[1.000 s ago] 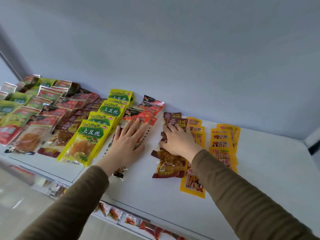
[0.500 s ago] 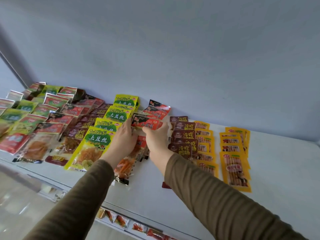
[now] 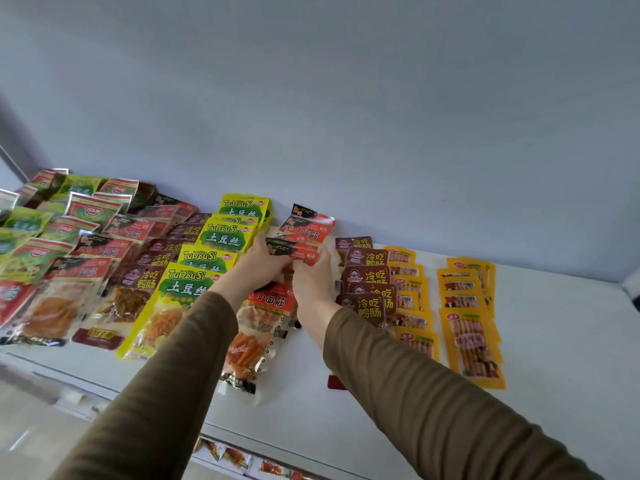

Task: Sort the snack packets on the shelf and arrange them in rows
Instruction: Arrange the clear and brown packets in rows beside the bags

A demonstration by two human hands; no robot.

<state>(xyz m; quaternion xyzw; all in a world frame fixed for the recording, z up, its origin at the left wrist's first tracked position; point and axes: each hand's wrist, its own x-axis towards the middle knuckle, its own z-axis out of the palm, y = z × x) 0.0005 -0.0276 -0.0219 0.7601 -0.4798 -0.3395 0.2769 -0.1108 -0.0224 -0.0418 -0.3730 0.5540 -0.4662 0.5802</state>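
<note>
Snack packets lie in overlapping rows on a white shelf. My left hand and my right hand both grip a red-and-black packet in the middle row, one hand at each side of it. More red-and-black packets lie behind it and another red-and-black packet lies in front. To the left runs a row of yellow-green packets. On the right stand a row of dark red packets and two rows of orange packets.
Mixed green, red and brown packets crowd the far left of the shelf. A pale wall rises right behind the rows. A lower shelf with packets shows under the front edge. The shelf's right end is bare.
Both hands left the rows they were pressing flat, came together on the red-and-black packet and moved it a little further back in its row. The dark red row now lies uncovered.
</note>
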